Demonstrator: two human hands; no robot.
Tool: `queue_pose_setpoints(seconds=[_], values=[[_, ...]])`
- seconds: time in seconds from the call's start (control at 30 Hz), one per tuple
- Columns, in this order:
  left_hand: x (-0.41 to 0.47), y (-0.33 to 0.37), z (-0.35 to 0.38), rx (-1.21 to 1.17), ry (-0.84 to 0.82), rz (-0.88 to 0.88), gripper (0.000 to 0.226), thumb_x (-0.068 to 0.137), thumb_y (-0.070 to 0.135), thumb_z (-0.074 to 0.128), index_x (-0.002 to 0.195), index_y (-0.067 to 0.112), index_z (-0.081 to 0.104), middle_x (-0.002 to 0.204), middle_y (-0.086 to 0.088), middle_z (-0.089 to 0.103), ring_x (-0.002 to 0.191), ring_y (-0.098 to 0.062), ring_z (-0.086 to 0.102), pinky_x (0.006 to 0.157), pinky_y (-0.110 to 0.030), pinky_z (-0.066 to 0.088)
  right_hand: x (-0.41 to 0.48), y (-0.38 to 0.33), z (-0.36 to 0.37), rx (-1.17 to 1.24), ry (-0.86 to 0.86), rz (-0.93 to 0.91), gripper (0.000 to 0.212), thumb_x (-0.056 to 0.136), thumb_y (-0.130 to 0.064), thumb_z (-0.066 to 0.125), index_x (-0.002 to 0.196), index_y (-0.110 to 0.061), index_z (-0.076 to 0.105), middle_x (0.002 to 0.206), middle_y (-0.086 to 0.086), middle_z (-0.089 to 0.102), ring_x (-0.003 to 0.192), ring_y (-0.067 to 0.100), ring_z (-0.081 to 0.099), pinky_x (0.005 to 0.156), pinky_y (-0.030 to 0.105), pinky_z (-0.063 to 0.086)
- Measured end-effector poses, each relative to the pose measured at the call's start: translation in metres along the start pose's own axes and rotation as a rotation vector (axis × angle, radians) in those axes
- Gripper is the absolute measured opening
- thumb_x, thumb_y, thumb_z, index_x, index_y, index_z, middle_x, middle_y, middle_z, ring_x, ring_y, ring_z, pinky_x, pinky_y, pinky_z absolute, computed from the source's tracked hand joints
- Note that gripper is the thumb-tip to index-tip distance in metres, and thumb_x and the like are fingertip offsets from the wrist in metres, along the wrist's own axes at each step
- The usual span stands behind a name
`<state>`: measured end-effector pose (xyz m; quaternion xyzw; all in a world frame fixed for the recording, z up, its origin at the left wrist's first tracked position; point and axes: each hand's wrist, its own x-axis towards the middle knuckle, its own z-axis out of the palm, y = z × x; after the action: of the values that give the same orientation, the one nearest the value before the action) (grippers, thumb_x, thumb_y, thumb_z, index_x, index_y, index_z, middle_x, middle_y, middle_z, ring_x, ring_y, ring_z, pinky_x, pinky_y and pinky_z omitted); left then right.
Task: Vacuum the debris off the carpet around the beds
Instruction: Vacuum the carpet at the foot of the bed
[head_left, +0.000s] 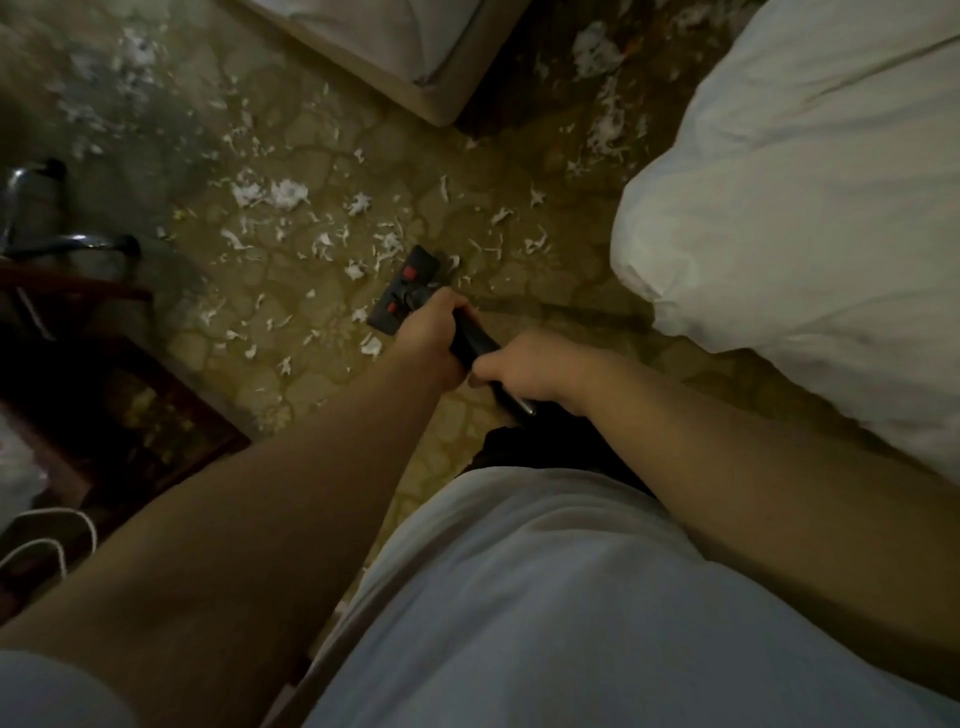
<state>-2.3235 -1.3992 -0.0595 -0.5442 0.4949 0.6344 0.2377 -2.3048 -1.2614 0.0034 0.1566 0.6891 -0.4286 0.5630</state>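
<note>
Grip: left hand (434, 332) and right hand (532, 369) both curl around the dark vacuum tube (475, 338), the left one further forward.
Vacuum head (402, 288): black with red pedals, on the carpet (311, 135) just beyond the left hand.
Debris (288, 195): white scraps scattered ahead and to the left of the head.
Beds: white duvet (805, 208) at right, second bed (405, 47) at top.

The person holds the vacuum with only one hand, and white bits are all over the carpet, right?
Not one hand: the head view shows the left hand and the right hand both gripping the vacuum wand. The white bits do litter the carpet.
</note>
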Motion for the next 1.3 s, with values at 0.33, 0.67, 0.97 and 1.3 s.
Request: queue_pose_setpoints(seconds=[0.33, 0.67, 0.97, 1.3], values=[[-0.01, -0.023, -0.004, -0.143, -0.052, -0.06, 0.016, 0.096, 0.016, 0.054, 0.081, 0.01, 0.051, 0.068, -0.004, 0.052, 0.056, -0.016, 0.049, 0.052, -0.026, 0.046, -0.013, 0.01, 0.006, -0.106, -0.022, -0.017, 0.031, 0.084, -0.035, 0.075, 0.104, -0.013, 0.066, 0.103, 0.017, 0.073, 0.095, 0.034, 0.072, 0.092, 0.047, 0.06], [-0.064, -0.097, 0.052, -0.226, -0.127, -0.094, 0.008, 0.094, 0.011, 0.058, 0.086, 0.009, 0.056, 0.068, -0.004, 0.056, 0.058, -0.015, 0.054, 0.06, -0.03, 0.049, -0.062, 0.095, -0.036, -0.079, -0.011, 0.042, 0.025, 0.087, -0.024, 0.074, 0.101, -0.004, 0.071, 0.077, 0.015, 0.078, 0.066, 0.028, 0.076, 0.058, 0.032, 0.058], [-0.081, -0.128, 0.069, -0.248, -0.173, -0.115, 0.015, 0.095, 0.013, 0.057, 0.081, 0.011, 0.054, 0.066, -0.004, 0.053, 0.056, -0.016, 0.051, 0.057, -0.03, 0.047, -0.084, 0.122, -0.043, -0.081, 0.026, 0.083, 0.029, 0.083, -0.025, 0.078, 0.099, -0.003, 0.07, 0.082, 0.019, 0.077, 0.069, 0.034, 0.075, 0.062, 0.038, 0.059], [-0.052, -0.088, -0.042, -0.442, -0.106, -0.098, 0.015, 0.096, 0.012, 0.057, 0.081, 0.012, 0.055, 0.064, -0.003, 0.056, 0.057, -0.016, 0.053, 0.058, -0.03, 0.049, -0.036, 0.047, 0.037, -0.247, -0.044, 0.028, 0.03, 0.084, -0.028, 0.075, 0.101, -0.004, 0.069, 0.082, 0.019, 0.077, 0.079, 0.037, 0.078, 0.064, 0.038, 0.058]])
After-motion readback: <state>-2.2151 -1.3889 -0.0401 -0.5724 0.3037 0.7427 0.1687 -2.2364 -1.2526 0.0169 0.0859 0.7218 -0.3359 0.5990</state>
